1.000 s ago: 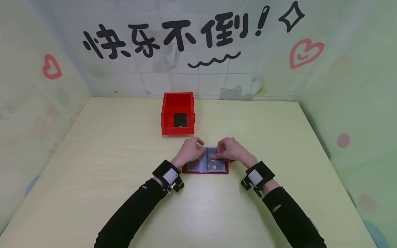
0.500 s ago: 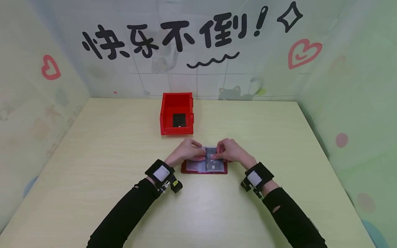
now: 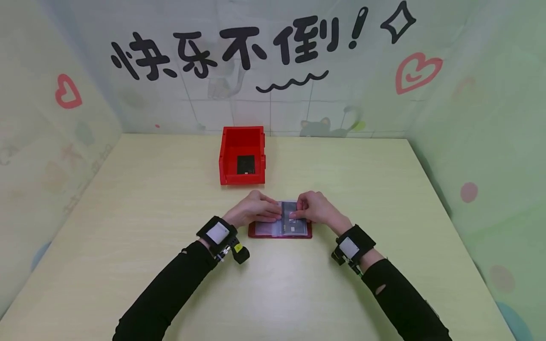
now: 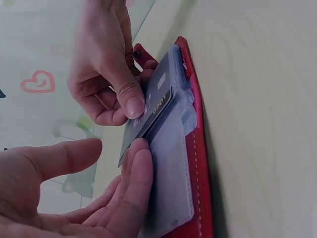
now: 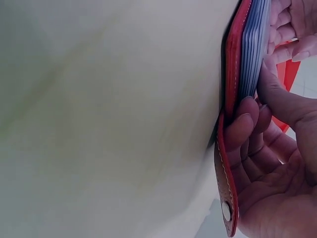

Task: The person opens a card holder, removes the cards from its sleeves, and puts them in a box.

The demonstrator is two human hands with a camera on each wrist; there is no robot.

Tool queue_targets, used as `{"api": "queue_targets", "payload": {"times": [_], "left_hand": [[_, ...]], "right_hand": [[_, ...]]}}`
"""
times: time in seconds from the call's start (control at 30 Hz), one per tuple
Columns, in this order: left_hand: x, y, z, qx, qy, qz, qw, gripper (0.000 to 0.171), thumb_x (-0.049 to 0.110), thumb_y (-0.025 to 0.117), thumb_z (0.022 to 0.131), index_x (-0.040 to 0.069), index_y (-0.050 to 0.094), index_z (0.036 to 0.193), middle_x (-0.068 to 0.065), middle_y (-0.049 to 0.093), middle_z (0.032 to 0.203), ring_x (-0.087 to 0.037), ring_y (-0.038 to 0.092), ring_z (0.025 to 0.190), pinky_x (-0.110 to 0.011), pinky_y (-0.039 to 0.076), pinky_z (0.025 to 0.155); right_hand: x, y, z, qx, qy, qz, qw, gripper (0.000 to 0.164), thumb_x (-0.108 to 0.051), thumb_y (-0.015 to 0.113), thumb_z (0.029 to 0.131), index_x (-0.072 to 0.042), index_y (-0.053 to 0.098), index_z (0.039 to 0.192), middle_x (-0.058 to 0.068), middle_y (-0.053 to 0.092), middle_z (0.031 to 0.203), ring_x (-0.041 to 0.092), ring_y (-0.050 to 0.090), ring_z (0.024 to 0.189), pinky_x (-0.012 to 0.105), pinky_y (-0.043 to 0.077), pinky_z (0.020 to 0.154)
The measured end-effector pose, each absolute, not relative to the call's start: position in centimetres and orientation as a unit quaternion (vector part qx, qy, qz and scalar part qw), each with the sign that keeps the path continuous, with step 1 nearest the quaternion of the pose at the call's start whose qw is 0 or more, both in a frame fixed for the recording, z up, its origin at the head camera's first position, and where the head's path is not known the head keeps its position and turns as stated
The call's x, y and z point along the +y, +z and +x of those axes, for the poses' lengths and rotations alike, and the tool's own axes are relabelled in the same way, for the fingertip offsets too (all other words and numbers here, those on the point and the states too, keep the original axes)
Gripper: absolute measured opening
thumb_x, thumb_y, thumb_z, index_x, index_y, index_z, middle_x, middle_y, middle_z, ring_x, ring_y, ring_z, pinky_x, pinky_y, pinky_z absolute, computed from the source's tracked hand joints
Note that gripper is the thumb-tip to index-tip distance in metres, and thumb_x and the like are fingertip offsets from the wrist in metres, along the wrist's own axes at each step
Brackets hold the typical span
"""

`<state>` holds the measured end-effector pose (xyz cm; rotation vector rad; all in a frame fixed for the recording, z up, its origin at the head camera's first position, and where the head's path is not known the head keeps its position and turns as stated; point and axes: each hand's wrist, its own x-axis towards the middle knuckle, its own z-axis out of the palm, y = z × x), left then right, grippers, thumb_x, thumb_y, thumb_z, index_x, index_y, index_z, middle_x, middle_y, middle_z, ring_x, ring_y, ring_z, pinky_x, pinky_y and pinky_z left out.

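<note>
A red card holder lies spread open on the table, with clear plastic sleeves inside. On its right-hand page is a dark grey card marked LOGO. My right hand grips that page side, thumb on the card and fingers curled at the outer edge, as the right wrist view shows. My left hand reaches over the left page, fingers extended and fingertips at the card's inner edge; its thumb stands apart. A strap with a metal snap hangs off the holder beside my right palm.
Behind the hands stands a red bin with a flat black item in it. The pale wooden table is bordered by printed walls at the back and both sides.
My left hand has drawn back slightly to the left, its fingers straightening across the left page. The right hand keeps its grip at the card in nearly the same place.
</note>
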<state>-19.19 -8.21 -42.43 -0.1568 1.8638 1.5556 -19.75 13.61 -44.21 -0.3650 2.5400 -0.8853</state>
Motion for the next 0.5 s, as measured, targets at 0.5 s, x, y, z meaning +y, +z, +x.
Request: {"api": "queue_targets", "payload": {"times": [0.5], "left_hand": [[-7.0, -42.9, -19.3, 0.799, 0.518, -0.019, 0.305, 0.030, 0.014, 0.071, 0.094, -0.002, 0.072, 0.118, -0.015, 0.073, 0.093, -0.012, 0.072, 0.065, -0.017, 0.055, 0.063]], "right_hand": [[13.6, -44.4, -19.8, 0.916, -0.316, -0.141, 0.204, 0.029, -0.030, 0.077, 0.089, -0.007, 0.059, 0.084, 0.000, 0.048, 0.066, 0.015, 0.050, 0.065, 0.023, 0.036, 0.058]]}}
